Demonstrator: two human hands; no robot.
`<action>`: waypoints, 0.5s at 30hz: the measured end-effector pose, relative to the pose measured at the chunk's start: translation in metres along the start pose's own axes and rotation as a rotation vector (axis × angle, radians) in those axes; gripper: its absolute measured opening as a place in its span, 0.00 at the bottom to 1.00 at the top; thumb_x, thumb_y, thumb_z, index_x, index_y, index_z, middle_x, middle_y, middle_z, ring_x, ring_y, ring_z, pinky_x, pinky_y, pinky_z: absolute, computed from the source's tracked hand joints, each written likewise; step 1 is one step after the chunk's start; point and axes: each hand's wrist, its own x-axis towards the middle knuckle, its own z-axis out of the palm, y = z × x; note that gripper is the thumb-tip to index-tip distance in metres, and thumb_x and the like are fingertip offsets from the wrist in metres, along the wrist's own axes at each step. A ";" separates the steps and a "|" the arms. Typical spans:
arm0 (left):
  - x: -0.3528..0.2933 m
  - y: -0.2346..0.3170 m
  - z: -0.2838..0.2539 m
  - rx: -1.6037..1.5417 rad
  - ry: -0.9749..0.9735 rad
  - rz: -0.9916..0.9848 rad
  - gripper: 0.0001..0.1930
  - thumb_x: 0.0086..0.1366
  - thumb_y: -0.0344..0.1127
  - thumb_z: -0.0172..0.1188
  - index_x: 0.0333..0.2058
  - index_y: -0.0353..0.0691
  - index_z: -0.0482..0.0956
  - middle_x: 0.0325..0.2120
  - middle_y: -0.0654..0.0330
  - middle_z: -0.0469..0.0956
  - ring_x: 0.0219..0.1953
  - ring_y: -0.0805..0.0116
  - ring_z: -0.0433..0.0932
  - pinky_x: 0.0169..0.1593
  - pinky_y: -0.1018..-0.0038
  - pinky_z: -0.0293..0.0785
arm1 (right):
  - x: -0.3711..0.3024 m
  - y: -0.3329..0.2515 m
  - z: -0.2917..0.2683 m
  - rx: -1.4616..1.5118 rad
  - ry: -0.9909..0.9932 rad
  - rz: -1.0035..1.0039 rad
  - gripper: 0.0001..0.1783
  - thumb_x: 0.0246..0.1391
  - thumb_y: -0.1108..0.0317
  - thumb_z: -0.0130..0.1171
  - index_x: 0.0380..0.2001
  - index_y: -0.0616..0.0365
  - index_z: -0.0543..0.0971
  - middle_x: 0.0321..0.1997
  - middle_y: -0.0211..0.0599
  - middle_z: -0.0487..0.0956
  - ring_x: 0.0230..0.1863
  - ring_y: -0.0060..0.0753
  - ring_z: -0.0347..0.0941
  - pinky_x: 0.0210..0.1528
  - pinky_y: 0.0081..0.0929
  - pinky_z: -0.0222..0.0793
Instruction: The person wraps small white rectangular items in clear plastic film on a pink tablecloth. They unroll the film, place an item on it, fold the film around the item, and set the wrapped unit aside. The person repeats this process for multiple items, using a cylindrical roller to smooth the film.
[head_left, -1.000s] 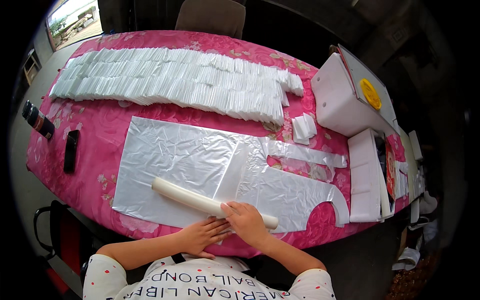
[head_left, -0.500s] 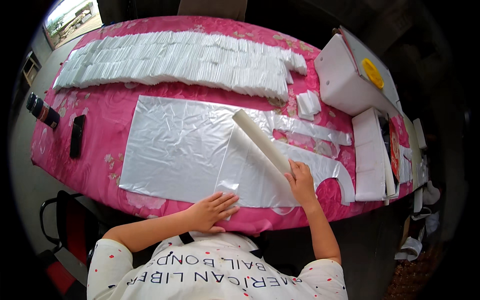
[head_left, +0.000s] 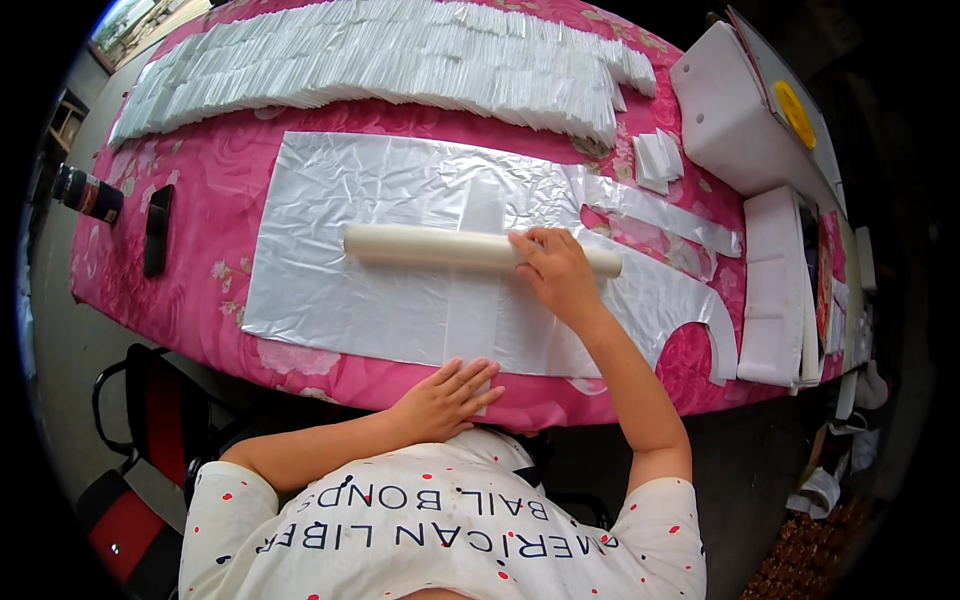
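A thin, shiny white plastic sheet (head_left: pixel 325 285), shaped like a disposable apron with strap-like pieces and a curved cut-out at its right end, lies spread in front of me. Across its middle runs a paler, see-through band (head_left: pixel 472 325). My right hand (head_left: pixel 558 268) is wrapped around a cream-coloured rod (head_left: pixel 430 246), which lies roughly level from left to right over the sheet. Whether the rod presses on the plastic I cannot tell. My left hand (head_left: pixel 452 397) rests flat at the sheet's near edge, fingers stretched out, over the lower end of the band.
Rows of folded white plastic packets (head_left: pixel 370 65) fill the table's far side, with a small stack (head_left: pixel 657 160) apart. White foam boxes (head_left: pixel 735 110) stand at the right. A dark bottle (head_left: pixel 88 193) and a phone (head_left: pixel 157 230) lie left on the pink floral tablecloth (head_left: pixel 200 290).
The right hand has moved the rod away from me and turned it from a steep slant to nearly level across the sheet. The left hand stays at the near edge. The view has shifted.
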 end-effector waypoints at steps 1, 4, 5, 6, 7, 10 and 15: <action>0.000 -0.002 -0.002 -0.035 -0.001 0.016 0.36 0.56 0.51 0.54 0.60 0.43 0.56 0.63 0.50 0.51 0.65 0.57 0.49 0.64 0.58 0.47 | 0.013 0.012 0.005 -0.007 0.024 0.002 0.26 0.39 0.73 0.62 0.47 0.53 0.75 0.41 0.36 0.74 0.45 0.41 0.67 0.48 0.35 0.63; -0.003 -0.010 -0.010 -0.105 0.001 0.076 0.33 0.56 0.47 0.56 0.58 0.40 0.60 0.61 0.50 0.54 0.64 0.57 0.53 0.63 0.61 0.52 | 0.046 0.038 0.011 -0.028 0.068 0.021 0.24 0.41 0.73 0.62 0.47 0.53 0.76 0.43 0.38 0.74 0.47 0.42 0.66 0.51 0.35 0.62; -0.005 -0.014 -0.013 -0.122 0.005 0.096 0.32 0.56 0.46 0.57 0.57 0.39 0.61 0.61 0.50 0.55 0.63 0.57 0.55 0.62 0.62 0.54 | 0.051 0.042 0.012 -0.064 0.095 0.011 0.24 0.41 0.73 0.62 0.47 0.53 0.75 0.44 0.38 0.73 0.48 0.42 0.66 0.52 0.35 0.62; -0.007 -0.020 -0.014 -0.170 0.037 0.118 0.30 0.56 0.44 0.58 0.55 0.38 0.63 0.59 0.51 0.58 0.61 0.57 0.57 0.61 0.63 0.56 | 0.054 0.046 0.012 -0.101 0.123 0.003 0.24 0.41 0.72 0.62 0.47 0.53 0.75 0.46 0.38 0.73 0.49 0.42 0.65 0.53 0.36 0.62; -0.012 -0.024 -0.014 -0.223 0.070 0.129 0.28 0.56 0.43 0.58 0.54 0.37 0.65 0.57 0.51 0.60 0.59 0.57 0.60 0.60 0.65 0.59 | 0.058 0.042 0.014 -0.132 0.142 -0.010 0.25 0.41 0.72 0.62 0.47 0.53 0.75 0.47 0.38 0.72 0.50 0.42 0.65 0.54 0.37 0.61; -0.019 -0.035 -0.016 -0.287 0.135 0.165 0.22 0.56 0.39 0.57 0.49 0.36 0.70 0.53 0.53 0.66 0.54 0.59 0.66 0.57 0.68 0.65 | 0.040 0.016 0.011 -0.012 0.060 -0.086 0.28 0.37 0.81 0.55 0.48 0.57 0.73 0.52 0.41 0.70 0.56 0.46 0.62 0.58 0.39 0.59; -0.021 -0.048 -0.018 -0.176 0.189 0.295 0.17 0.55 0.34 0.54 0.44 0.36 0.74 0.48 0.54 0.71 0.49 0.60 0.71 0.54 0.68 0.68 | -0.026 -0.046 0.010 0.292 -0.401 -0.199 0.30 0.32 0.82 0.51 0.48 0.62 0.72 0.54 0.45 0.69 0.60 0.47 0.60 0.62 0.37 0.56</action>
